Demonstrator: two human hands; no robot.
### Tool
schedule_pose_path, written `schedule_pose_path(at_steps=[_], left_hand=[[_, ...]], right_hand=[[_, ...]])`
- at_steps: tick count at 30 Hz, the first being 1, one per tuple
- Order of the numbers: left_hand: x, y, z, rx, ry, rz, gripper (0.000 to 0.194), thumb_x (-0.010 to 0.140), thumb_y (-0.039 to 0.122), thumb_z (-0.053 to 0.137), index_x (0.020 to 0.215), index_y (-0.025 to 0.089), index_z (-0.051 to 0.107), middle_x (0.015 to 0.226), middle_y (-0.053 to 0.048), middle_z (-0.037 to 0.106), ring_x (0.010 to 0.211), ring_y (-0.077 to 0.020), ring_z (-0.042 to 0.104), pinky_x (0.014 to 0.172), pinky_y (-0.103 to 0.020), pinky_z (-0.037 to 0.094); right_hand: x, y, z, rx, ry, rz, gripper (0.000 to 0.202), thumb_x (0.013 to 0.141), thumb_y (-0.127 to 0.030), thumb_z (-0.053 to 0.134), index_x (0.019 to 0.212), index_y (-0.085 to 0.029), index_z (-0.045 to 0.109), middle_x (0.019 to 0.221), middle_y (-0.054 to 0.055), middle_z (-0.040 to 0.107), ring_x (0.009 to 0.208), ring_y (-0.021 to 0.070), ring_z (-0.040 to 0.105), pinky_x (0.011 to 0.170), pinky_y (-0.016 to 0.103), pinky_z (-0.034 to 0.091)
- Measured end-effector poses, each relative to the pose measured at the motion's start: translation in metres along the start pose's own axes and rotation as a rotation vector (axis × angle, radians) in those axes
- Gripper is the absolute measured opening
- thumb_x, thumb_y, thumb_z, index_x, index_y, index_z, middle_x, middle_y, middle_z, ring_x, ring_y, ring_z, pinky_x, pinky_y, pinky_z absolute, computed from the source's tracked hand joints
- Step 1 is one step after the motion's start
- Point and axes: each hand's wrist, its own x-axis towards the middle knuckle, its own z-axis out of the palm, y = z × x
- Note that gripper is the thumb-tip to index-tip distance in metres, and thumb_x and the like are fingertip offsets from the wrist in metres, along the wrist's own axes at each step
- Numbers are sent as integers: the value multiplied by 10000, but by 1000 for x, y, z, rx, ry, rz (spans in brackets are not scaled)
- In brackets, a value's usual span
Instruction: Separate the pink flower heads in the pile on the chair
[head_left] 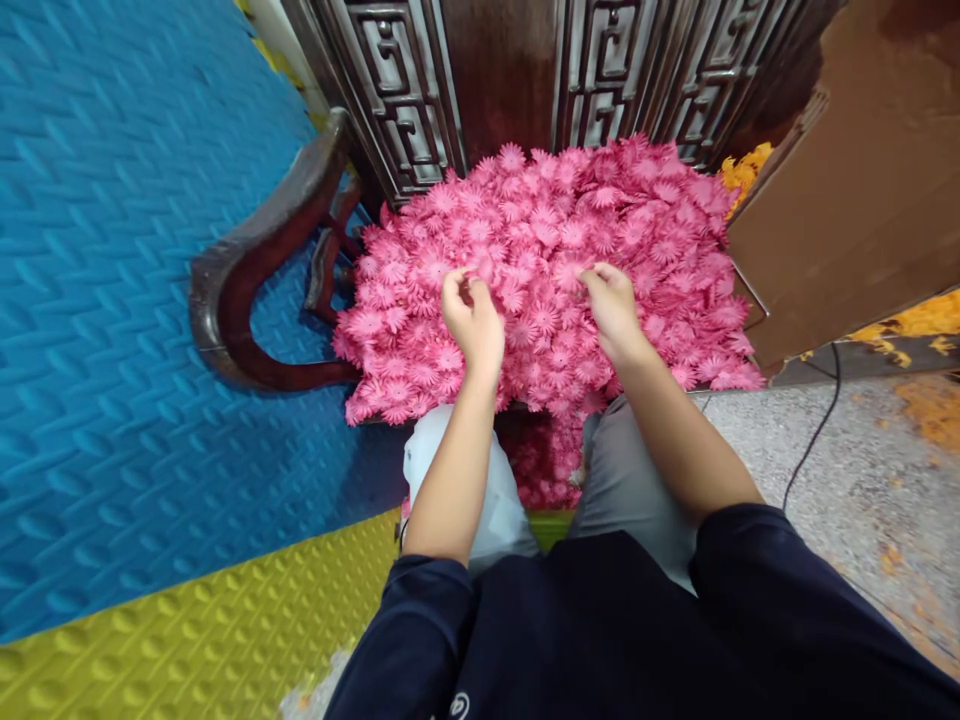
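A wide heap of pink artificial flowers (pixel 540 230) lies in front of me, with more pink flowers lower down between my knees. Over the left-middle of the heap is my left hand (pixel 474 318), its fingers curled together around a pink flower (pixel 484 271) that is partly hidden and blurred. My right hand (pixel 611 305) hovers to the right of it, above the same heap, with thumb and forefinger pinched. Whatever lies between those right fingertips is too small to make out against the pink. The two hands are apart.
A curved dark wooden armrest (pixel 247 300) stands left of the heap, and a carved dark wooden panel (pixel 502 80) behind it. At the right are a brown cardboard box (pixel 847 190), orange pieces (pixel 926 320) and a black cable (pixel 821 440). Blue matting (pixel 112 300) covers the left.
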Motion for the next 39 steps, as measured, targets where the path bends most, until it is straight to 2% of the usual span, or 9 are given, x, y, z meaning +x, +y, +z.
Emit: schedule_pose_path(at_steps=[4, 11, 14, 16, 20, 24, 26, 34, 39], left_hand=[[16, -16, -3, -2, 12, -79, 117, 887, 186, 402, 815, 197, 493, 834, -31, 619, 797, -121, 611, 779, -246, 498], [26, -26, -14, 135, 89, 96, 194, 905, 255, 454, 1071, 242, 553, 1078, -67, 644, 988, -147, 626, 873, -279, 513], [21, -17, -17, 220, 131, 166, 361, 844, 233, 556, 1200, 281, 531, 1192, -92, 584, 1110, -204, 574, 976, -374, 473], [13, -7, -17, 265, 137, 181, 362, 809, 211, 593, 1162, 284, 570, 1169, -97, 568, 1151, -232, 536, 1034, -418, 421], [-1, 12, -13, 283, -22, 219, 203, 807, 214, 595, 1000, 242, 652, 1151, -100, 555, 1187, -260, 491, 1068, -436, 360], [-8, 15, -7, 264, -341, 287, 135, 844, 276, 588, 926, 234, 688, 1003, -62, 630, 1016, -218, 580, 944, -380, 430], [-9, 14, -4, 280, -418, 322, 144, 823, 337, 636, 892, 233, 708, 988, -56, 637, 980, -217, 592, 898, -365, 436], [-9, 10, -5, 306, -359, 351, 181, 766, 393, 699, 884, 263, 743, 1005, -54, 635, 966, -221, 574, 907, -375, 424], [-6, 9, -7, 321, -332, 349, 158, 745, 367, 723, 869, 275, 752, 1002, -52, 647, 956, -228, 566, 915, -390, 419]], right_hand=[[-13, 3, 6, 76, -158, 236, 165, 646, -260, 631, 624, -198, 480, 578, -63, 481, 538, 65, 451, 519, 213, 292], [-13, 6, 6, 101, -194, 175, 284, 552, -350, 741, 588, -196, 505, 556, -74, 449, 499, 54, 385, 499, 234, 237], [-14, 5, 5, 84, -216, 167, 290, 566, -362, 751, 588, -193, 517, 562, -72, 452, 515, 54, 388, 513, 235, 239], [-15, 4, 6, 77, -243, 146, 292, 580, -364, 753, 580, -186, 521, 571, -71, 454, 529, 50, 391, 531, 232, 250], [-21, -1, 9, 57, -275, 121, 324, 579, -389, 771, 556, -176, 528, 557, -72, 448, 538, 48, 381, 560, 230, 282], [-24, -5, 10, 72, -305, 100, 276, 579, -374, 778, 582, -165, 597, 563, -66, 490, 563, 54, 397, 580, 225, 333], [-24, -3, 9, 109, -327, 116, 222, 584, -338, 772, 631, -164, 642, 598, -56, 537, 572, 57, 426, 577, 222, 352], [-21, -2, 8, 314, -441, 342, 191, 582, -264, 784, 726, -192, 681, 706, -43, 659, 611, 59, 557, 582, 194, 415], [-24, -6, 8, 361, -504, 350, 149, 646, -276, 745, 757, -188, 698, 763, -33, 680, 647, 61, 593, 605, 198, 441]])
